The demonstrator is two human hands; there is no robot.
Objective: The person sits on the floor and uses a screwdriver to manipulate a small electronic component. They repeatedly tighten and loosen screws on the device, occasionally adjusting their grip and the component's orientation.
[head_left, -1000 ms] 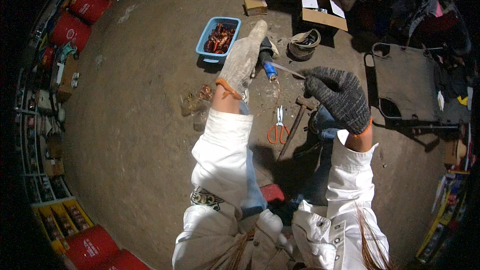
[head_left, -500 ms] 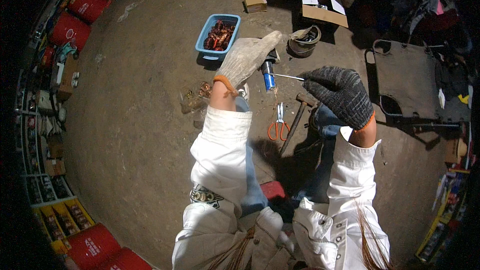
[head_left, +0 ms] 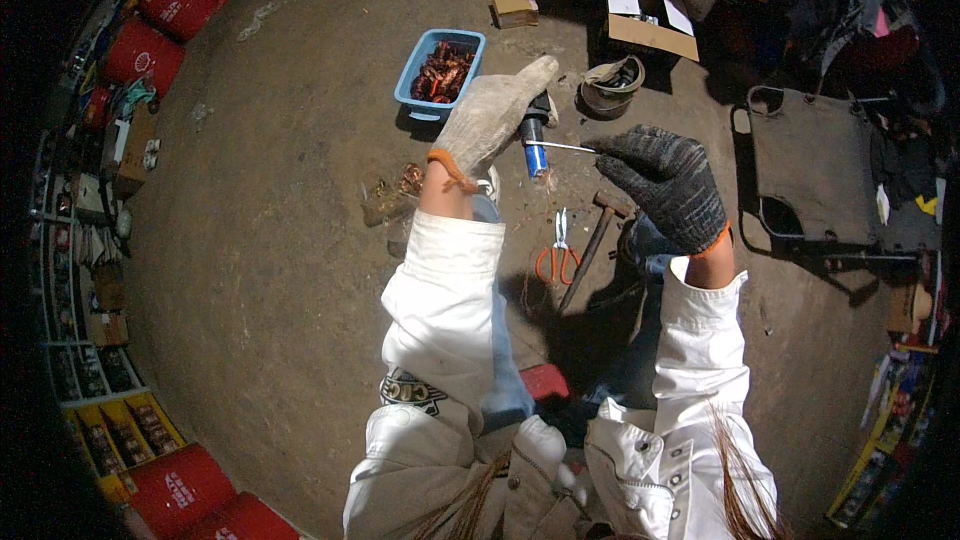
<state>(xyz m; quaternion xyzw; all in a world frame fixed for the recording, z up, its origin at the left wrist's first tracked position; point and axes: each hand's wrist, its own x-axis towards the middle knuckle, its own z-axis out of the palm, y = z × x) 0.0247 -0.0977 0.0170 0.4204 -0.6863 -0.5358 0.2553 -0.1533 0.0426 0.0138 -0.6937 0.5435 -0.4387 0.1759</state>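
Note:
My left hand (head_left: 485, 120), in a pale work glove, is closed around the dark upper end of a black-and-blue cylinder (head_left: 537, 154); its fingertips are mostly hidden. Fine copper-coloured strands show near the cylinder's lower end. In a dark grey knit glove, my right hand (head_left: 665, 185) pinches a thin metal rod (head_left: 565, 146). The rod's far end lies across the side of the cylinder, and any handle is hidden inside the glove. Below on the floor are orange-handled scissors (head_left: 558, 252) and a hammer (head_left: 592, 255), side by side.
A blue plastic basin (head_left: 402, 90) of copper-coloured scraps stands beyond my left hand. Farther right are a dark bucket (head_left: 607, 100), a small carton (head_left: 515, 8) and an open cardboard box (head_left: 655, 38). A folding seat (head_left: 815, 165) is at right; red drums (head_left: 145, 50) line the left.
My right hand has shifted slightly left and away from me with the rod, which now reaches farther across the cylinder. My left hand keeps nearly the same place.

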